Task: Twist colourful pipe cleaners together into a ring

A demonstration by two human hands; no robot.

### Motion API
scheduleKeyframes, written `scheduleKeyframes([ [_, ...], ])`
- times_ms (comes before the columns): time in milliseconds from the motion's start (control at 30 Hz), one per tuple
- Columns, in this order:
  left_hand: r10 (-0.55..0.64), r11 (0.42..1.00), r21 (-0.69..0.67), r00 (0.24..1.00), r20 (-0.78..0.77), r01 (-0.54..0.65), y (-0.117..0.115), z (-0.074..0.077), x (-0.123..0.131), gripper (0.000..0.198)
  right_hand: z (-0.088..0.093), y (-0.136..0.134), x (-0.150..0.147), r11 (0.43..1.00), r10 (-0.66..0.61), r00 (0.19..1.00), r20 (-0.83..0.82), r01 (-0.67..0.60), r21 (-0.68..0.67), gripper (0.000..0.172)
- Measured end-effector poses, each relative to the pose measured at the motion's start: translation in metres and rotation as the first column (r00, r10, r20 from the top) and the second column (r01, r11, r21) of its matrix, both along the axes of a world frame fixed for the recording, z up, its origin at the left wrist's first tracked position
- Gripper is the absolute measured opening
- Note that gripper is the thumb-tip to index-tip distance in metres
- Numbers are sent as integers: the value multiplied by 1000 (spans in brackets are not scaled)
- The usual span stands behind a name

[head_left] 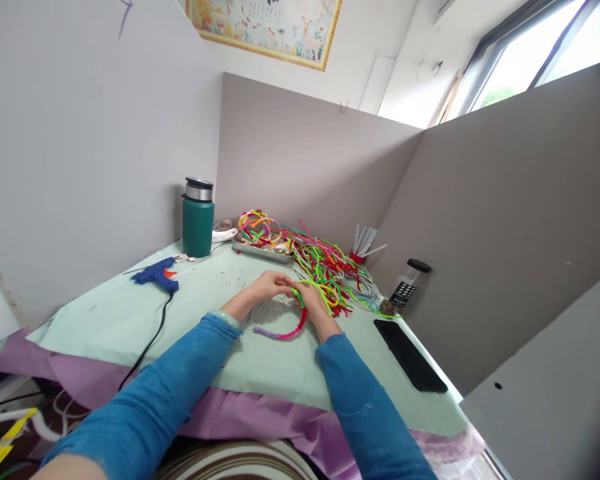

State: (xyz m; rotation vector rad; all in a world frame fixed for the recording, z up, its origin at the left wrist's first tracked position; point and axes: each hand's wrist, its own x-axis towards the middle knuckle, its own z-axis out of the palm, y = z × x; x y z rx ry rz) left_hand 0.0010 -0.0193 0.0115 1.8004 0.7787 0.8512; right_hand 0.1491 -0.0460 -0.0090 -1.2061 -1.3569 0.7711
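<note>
A curved band [281,335] wrapped in fuzzy pipe cleaner runs from lilac through pink and red to green. Its lilac end is free, just above the table cover. My left hand [270,285] pinches at the green end, fingertips close against my other hand. My right hand [312,300] is closed round the same end, and the fingers hide part of it. A yellow-green pipe cleaner [325,291] trails out past the right hand towards the pile. Which fingers grip this strand I cannot tell. Behind the hands lies a heap of loose pipe cleaners [320,257] in several colours.
A metal tray [263,252] holds colourful wrapped rings [255,227]. To the left are a blue glue gun [157,274] with a black cord and a green flask [198,227]. Rightwards are glue sticks [364,241], a dark-lidded jar [405,288] and a black phone [410,355]. Grey partitions surround the table.
</note>
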Motion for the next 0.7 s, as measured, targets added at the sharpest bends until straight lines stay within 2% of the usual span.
scheduleKeyframes([
  [167, -27, 999, 26, 1000, 14, 26, 3, -2, 0, 25, 11, -10, 0, 994, 15, 1000, 23, -12, -108, 24],
  [300, 59, 997, 52, 997, -57, -56, 2, 1, -2, 28, 7, -7, -1, 991, 17, 1000, 2, -17, -135, 26],
  [500, 221, 974, 93, 964, -148, -208, 8, 1, -6, 30, -2, 1, -2, 987, 100, 994, -52, -106, -120, 36],
  [700, 275, 959, 127, 940, -201, -253, 13, -3, -6, 27, -4, 1, 1, 995, 96, 994, 44, -95, -31, 38],
])
